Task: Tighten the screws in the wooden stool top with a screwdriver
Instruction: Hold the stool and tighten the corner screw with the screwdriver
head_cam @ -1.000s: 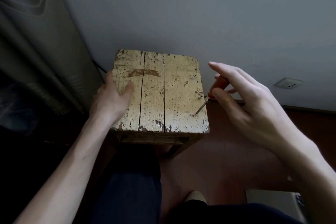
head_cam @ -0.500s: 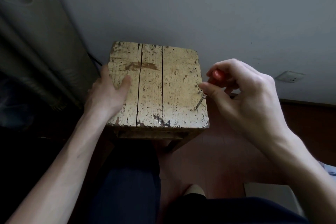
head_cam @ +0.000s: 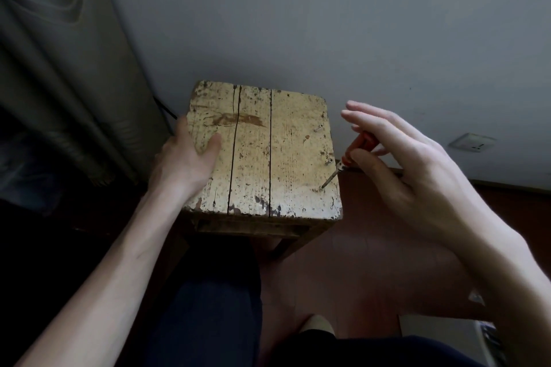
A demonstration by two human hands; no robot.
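Mid-tightening: screwdriver (head_cam: pixel 347 162) tip seated in screw (head_cam: pixel 322 187) near stool top (head_cam: pixel 293 143) right front corner; right hand (head_cam: pixel 417 185) pinches handle, fingers fanned; left hand (head_cam: pixel 186 162) flat, bracing top; next needs re-grip, another turn.

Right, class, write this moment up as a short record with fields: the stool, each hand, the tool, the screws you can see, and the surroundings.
stool top: worn wooden stool top, three planks, paint flaked
left hand: left hand flat on the left edge, steadying it
right hand: right hand holds the tool, fingers spread
tool: screwdriver, red handle, tip on a screw near the right front corner
other screws: one sticking up near the right edge
surroundings: grey wall, curtain at left, wall socket at right
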